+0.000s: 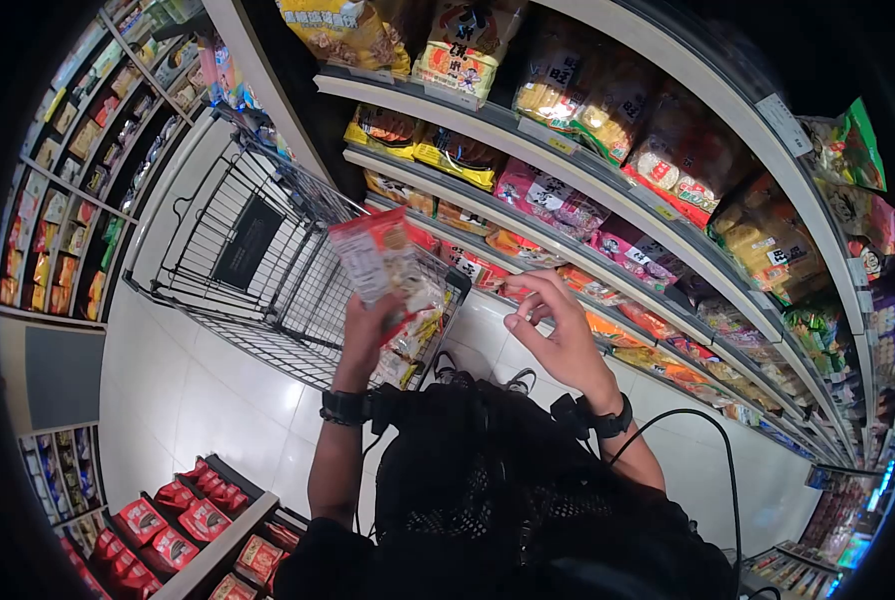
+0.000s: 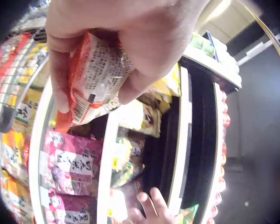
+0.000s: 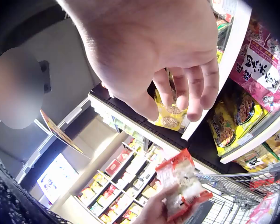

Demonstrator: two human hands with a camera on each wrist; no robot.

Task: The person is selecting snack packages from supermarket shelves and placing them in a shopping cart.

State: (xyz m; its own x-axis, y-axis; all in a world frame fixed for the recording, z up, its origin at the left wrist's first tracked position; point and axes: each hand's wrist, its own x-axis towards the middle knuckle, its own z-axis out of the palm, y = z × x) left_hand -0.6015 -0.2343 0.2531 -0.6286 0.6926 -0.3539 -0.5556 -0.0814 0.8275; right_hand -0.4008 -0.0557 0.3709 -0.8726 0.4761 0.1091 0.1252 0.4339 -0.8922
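Observation:
My left hand (image 1: 366,325) grips a red and clear plastic snack bag (image 1: 370,262) by its side, above the near end of the shopping cart (image 1: 298,300). Close up in the left wrist view, thumb and fingers pinch the bag (image 2: 99,77), whose printed back and barcode show. My right hand (image 1: 558,335) hangs in the air before the shelves, fingers loosely bent and holding nothing. From the right wrist, that hand (image 3: 158,60) shows apart from the bag (image 3: 179,179), which is lower down in the left hand.
Shelves (image 1: 528,125) of packaged snacks curve along the front and right. Pink bags (image 1: 548,195) and yellow-black bags (image 1: 418,145) sit on them. Some packages lie in the cart's near end. Behind on the left stands a display of red packs (image 1: 173,520). A cable (image 1: 713,415) loops at the right.

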